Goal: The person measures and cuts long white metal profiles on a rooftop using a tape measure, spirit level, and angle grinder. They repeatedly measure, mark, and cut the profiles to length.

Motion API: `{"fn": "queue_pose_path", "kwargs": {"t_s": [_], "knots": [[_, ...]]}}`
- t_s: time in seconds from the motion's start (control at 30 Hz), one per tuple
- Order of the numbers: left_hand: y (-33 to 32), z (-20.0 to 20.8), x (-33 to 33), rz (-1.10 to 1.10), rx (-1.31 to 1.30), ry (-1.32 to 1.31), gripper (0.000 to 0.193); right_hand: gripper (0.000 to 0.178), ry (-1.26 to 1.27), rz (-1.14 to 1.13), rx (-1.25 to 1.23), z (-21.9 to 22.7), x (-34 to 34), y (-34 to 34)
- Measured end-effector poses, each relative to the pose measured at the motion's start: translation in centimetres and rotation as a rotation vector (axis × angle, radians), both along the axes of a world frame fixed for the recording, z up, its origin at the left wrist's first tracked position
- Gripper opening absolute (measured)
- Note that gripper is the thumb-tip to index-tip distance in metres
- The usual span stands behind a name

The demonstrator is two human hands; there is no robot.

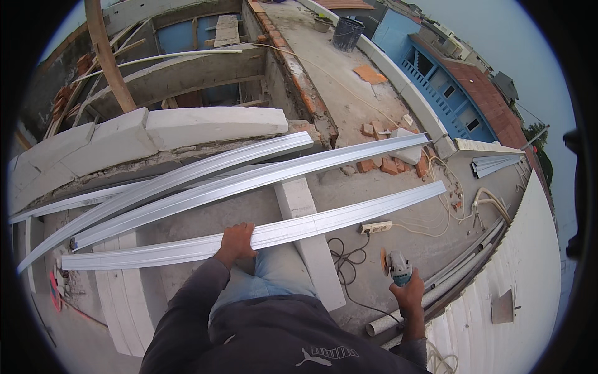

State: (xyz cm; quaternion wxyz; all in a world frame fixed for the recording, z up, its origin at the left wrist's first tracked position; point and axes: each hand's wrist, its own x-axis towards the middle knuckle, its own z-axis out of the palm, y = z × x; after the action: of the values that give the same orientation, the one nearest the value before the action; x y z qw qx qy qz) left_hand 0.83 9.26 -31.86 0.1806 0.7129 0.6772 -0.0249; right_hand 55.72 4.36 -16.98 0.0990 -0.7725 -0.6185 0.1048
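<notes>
My left hand [237,243] is closed over the near edge of a long silver metal channel [349,215], which lies across white blocks in front of me. Off to the right, my right hand [408,292] grips an angle grinder [398,268] by its body. The grinder's disc [384,262] points left, apart from the channel; whether it spins I cannot tell. Two more metal channels [261,176] lie beyond the first, slanting across the blocks. A white block [319,265] supports the near channel beside my legs.
A white power strip [376,227] with a black cord [349,257] lies on the concrete floor. Broken bricks [390,166] sit behind it. Pipes [448,277] run along the right, beside corrugated sheeting [498,283]. A low block wall [212,123] borders an opening at the far left.
</notes>
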Motion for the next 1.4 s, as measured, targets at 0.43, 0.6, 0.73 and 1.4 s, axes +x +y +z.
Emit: {"fn": "queue_pose_path", "kwargs": {"t_s": [0.43, 0.6, 0.73, 1.4], "knots": [[-0.1, -0.1, 0.2, -0.014, 0.011, -0.033, 0.082, 0.032, 1.076, -0.128, -0.160, -5.1, -6.9, -0.3], [0.9, 0.3, 1.9, 0.010, -0.003, -0.058, 0.078, 0.036, 0.928, -0.020, -0.258, -6.9, -8.3, 3.3], [1.6, -0.3, 3.5, 0.029, -0.002, -0.049, 0.080, 0.044, 0.764, 0.017, -0.359, -8.6, -9.0, 6.8], [1.8, -0.3, 3.6, 0.044, 0.048, -0.077, 0.085, 0.051, 0.565, 0.129, -0.483, -10.5, -10.7, 11.8]]}}
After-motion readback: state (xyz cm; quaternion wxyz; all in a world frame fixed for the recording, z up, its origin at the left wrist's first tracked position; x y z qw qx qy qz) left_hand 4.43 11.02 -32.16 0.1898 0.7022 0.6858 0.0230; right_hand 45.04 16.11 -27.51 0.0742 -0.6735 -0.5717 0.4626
